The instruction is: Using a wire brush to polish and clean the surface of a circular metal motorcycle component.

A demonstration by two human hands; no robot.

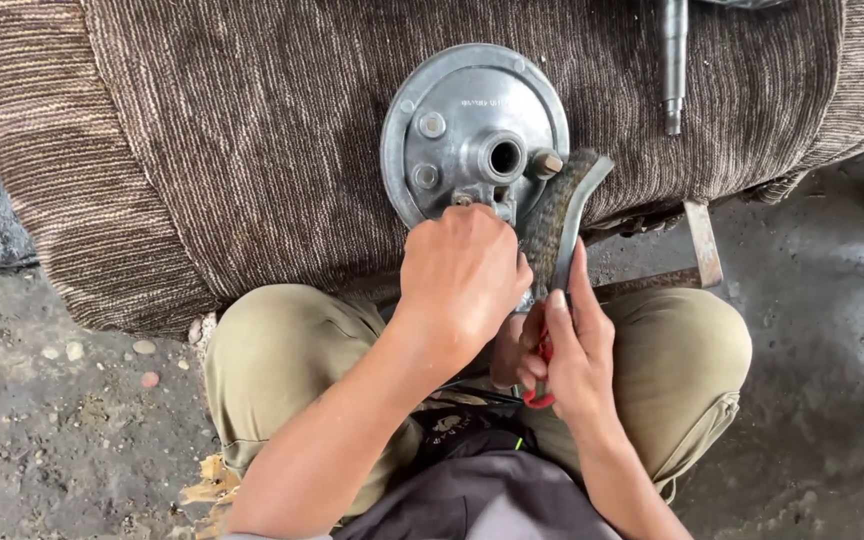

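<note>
Left hand (462, 275) is gripping the near lower edge of the round metal hub plate (474, 130), lying on the brown cushion (252, 150). Right hand (572, 350), fingers closed, is holding the wire brush (557, 215), long axis running near-to-far against the plate's right rim.

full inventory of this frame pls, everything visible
metal hub plate: 1, silver-grey, on the cloth, top centre
wire brush: 1, dark bristles, red handle, against plate's lower right
ribbed cloth: 1, brown, draped over a raised surface
metal shaft: 1, grey, on cloth, top right
flat metal bar: 1, rusty, under cloth edge, right
concrete floor: grey, dirty, with pebbles at left
left hand: on plate's lower edge
right hand: grips brush
</note>
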